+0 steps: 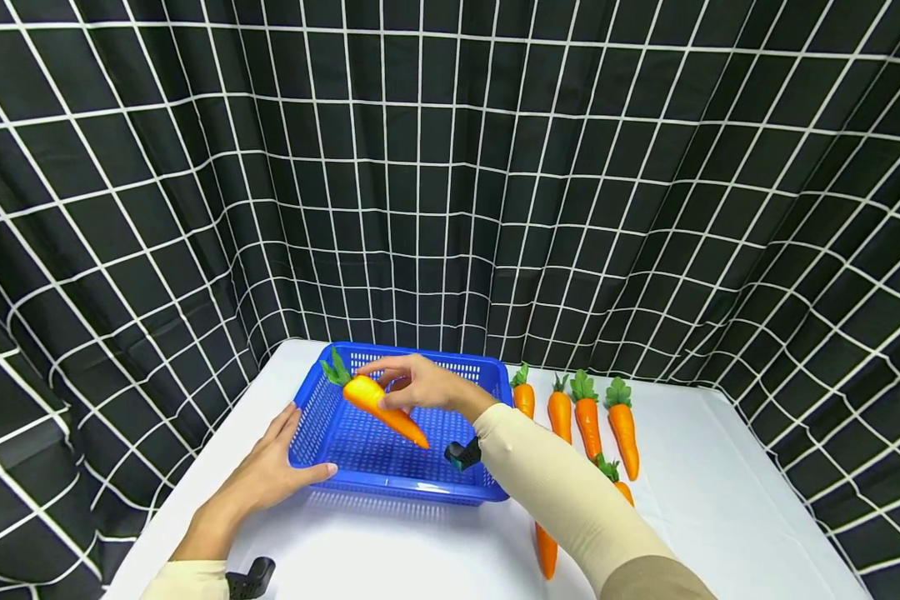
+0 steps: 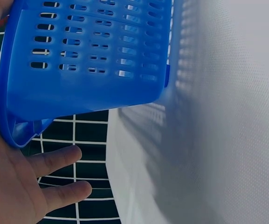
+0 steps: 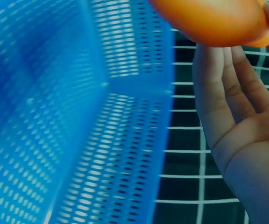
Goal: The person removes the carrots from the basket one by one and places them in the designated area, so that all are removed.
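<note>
A blue plastic basket (image 1: 401, 486) with slotted walls sits on the white table. Over it, my right hand (image 1: 420, 383) pinches an orange carrot (image 1: 378, 404) between thumb and fingers. Its green leafy top points to the back left and its tip slants toward the basket's front. In the right wrist view the carrot's thick body (image 3: 218, 21) shows at the top, beside the basket wall (image 3: 111, 154). My left hand (image 1: 266, 471) rests at the basket's front left corner, thumb along the front rim. Two of its fingers (image 2: 62, 193) stretch straight past the corner in the left wrist view.
Right of the basket several more carrots (image 1: 624, 437) lie on the white table (image 1: 720, 483), some partly hidden under my right forearm. One carrot (image 1: 547, 554) lies nearer the front. A black curtain with a white grid (image 1: 450, 183) surrounds the back and sides.
</note>
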A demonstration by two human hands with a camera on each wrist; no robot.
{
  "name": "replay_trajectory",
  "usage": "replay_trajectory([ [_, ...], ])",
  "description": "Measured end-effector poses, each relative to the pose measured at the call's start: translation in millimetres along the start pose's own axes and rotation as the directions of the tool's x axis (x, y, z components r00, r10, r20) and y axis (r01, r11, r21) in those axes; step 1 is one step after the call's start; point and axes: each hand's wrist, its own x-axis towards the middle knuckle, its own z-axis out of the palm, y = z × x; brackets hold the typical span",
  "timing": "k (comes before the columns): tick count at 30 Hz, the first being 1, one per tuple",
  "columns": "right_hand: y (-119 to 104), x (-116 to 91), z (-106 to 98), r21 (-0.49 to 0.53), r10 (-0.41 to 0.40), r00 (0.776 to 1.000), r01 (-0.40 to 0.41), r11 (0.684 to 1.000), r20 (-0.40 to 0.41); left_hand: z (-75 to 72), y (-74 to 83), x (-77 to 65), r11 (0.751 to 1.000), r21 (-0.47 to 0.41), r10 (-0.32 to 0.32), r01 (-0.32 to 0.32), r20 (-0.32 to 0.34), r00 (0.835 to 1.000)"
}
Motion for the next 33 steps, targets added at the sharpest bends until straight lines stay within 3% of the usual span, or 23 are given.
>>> replay_trajectory([
  [6, -22, -20, -14, 0.020, -0.163, 0.978, 0.167, 0.986, -0.133, 0.3, 2.2, -1.2, 1.000, -0.006, 0.008, -0.008, -0.008, 1.000],
  [14, -46, -50, -29, 0.010, -0.371, 0.896, 0.385, 0.923, -0.245, -1.3, 5.6, -3.2, 1.000, -0.009, 0.008, -0.009, -0.009, 1.000],
  [27, -79, -99, -32, 0.015, -0.473, 0.815, 0.506, 0.862, -0.335, 0.4, 3.9, -3.5, 0.999, -0.014, 0.029, -0.029, -0.008, 1.000],
  [33, -91, -122, -34, -0.033, -0.500, 0.773, 0.531, 0.847, -0.390, 0.0, 2.4, -1.2, 1.000, -0.018, 0.023, -0.023, -0.002, 1.000],
])
